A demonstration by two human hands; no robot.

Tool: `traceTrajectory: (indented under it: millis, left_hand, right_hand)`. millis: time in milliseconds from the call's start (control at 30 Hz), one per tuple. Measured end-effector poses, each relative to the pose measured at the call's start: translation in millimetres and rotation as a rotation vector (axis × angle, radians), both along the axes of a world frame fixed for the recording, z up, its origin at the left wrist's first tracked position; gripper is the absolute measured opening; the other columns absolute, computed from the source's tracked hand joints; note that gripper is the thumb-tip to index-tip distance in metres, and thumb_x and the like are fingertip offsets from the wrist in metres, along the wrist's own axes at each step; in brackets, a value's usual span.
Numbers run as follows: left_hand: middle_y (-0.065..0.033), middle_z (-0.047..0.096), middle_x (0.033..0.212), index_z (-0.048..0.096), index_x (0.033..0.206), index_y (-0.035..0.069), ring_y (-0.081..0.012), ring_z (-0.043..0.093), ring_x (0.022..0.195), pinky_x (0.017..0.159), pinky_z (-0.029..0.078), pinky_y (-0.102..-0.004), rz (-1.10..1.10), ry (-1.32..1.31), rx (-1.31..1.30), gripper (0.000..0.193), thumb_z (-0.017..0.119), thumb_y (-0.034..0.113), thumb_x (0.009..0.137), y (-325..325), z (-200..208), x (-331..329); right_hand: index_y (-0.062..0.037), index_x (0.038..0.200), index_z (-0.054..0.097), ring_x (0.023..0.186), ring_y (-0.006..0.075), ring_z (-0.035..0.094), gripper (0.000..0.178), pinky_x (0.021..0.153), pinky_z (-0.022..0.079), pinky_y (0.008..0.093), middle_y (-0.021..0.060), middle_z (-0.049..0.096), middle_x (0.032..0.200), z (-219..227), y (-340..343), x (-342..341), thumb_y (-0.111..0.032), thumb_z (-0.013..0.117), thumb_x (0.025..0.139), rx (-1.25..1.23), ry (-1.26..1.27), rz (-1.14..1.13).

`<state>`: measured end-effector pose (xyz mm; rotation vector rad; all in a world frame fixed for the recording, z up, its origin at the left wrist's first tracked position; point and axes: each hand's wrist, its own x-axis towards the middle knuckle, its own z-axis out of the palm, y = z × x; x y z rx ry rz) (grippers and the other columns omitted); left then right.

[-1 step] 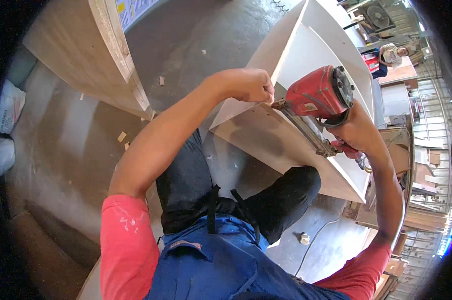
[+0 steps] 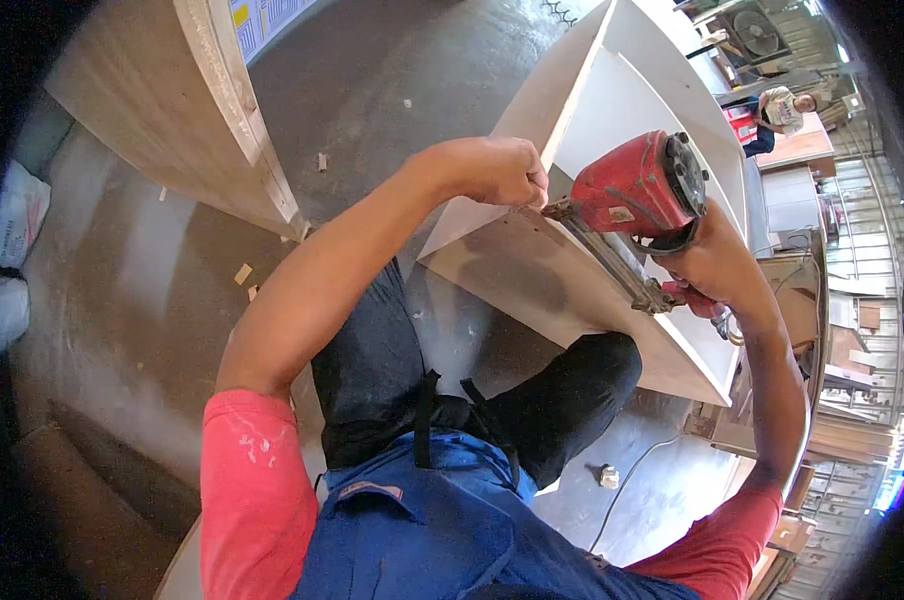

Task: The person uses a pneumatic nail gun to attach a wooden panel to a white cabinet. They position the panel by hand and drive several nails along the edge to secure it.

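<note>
My right hand (image 2: 710,262) is wrapped round the handle of a red pneumatic nail gun (image 2: 624,188), most of its fingers hidden behind the tool. The gun's nose end lies at the edge of a pale wooden cabinet carcass (image 2: 517,268), close to my left hand, and its magazine runs along that edge. My left hand (image 2: 502,173) is closed, its fingers curled at the board edge beside the nose. What the fingertips press on is partly hidden. My bent knee is against the near side of the carcass.
At the upper left stands a large wooden panel (image 2: 162,110). Small wood offcuts (image 2: 243,273) lie on the concrete floor. A cable (image 2: 627,490) runs near a small pale block (image 2: 609,477) at lower right. Another person (image 2: 777,112) sits at the far right, near a fan (image 2: 757,35).
</note>
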<state>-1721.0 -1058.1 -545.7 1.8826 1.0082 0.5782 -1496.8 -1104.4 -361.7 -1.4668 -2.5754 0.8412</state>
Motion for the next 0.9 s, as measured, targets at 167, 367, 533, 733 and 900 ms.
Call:
traceTrajectory:
  millis: [167, 367, 533, 733, 900]
  left_hand:
    - [-0.0053, 0.052, 0.058, 0.067, 0.076, 0.004, -0.0161, 0.048, 0.051, 0.049, 0.038, -0.0363, 0.003, -0.037, -0.023, 0.021, 0.061, 0.022, 0.085, -0.9, -2.6, 1.2]
    - [-0.0033, 0.048, 0.055, 0.061, 0.07, 0.005, -0.0167, 0.045, 0.048, 0.046, 0.036, -0.0369, -0.016, -0.12, 0.112, 0.024, 0.06, 0.021, 0.087, -1.2, -0.9, 1.1]
    - [-0.013, 0.069, 0.076, 0.071, 0.092, 0.003, -0.0222, 0.064, 0.071, 0.069, 0.049, -0.0377, -0.024, 0.086, -0.019, 0.024, 0.062, 0.024, 0.089, 0.7, 6.6, -1.1]
    - [-0.0127, 0.069, 0.075, 0.071, 0.088, 0.003, -0.0216, 0.064, 0.071, 0.068, 0.049, -0.0378, -0.004, 0.072, -0.019, 0.024, 0.064, 0.025, 0.087, -1.0, 4.9, -0.4]
    - [-0.0147, 0.067, 0.074, 0.07, 0.088, 0.002, -0.0222, 0.062, 0.069, 0.067, 0.048, -0.0386, -0.001, 0.059, -0.018, 0.024, 0.064, 0.024, 0.086, -1.9, 6.5, -6.2]
  right_hand:
    - [-0.0007, 0.106, 0.067, 0.067, 0.0085, 0.055, 0.029, 0.063, 0.049, 0.0308, 0.0046, 0.066, 0.076, 4.8, -1.3, -6.9, -0.01, 0.073, 0.078, -0.076, -0.098, -0.158]
    - [-0.0003, 0.106, 0.065, 0.062, 0.009, 0.053, 0.029, 0.059, 0.048, 0.0309, 0.0048, 0.065, 0.073, 0.2, 6.4, -0.7, -0.009, 0.071, 0.08, -0.068, -0.07, -0.084]
    - [-0.0012, 0.105, 0.065, 0.06, 0.0083, 0.053, 0.026, 0.056, 0.048, 0.0298, 0.0045, 0.063, 0.07, -5.1, 10.1, 1.9, -0.01, 0.071, 0.081, -0.025, -0.083, -0.03]
    - [-0.0019, 0.102, 0.063, 0.05, 0.0074, 0.05, 0.022, 0.042, 0.041, 0.0297, 0.0026, 0.059, 0.065, -9.3, 6.5, 8.1, -0.011, 0.07, 0.083, -0.087, -0.125, -0.136]
    - [-0.0006, 0.1, 0.063, 0.046, 0.0078, 0.048, 0.02, 0.041, 0.041, 0.0306, 0.0016, 0.055, 0.058, -9.0, 3.9, 8.2, -0.009, 0.069, 0.083, 0.012, -0.03, -0.051]
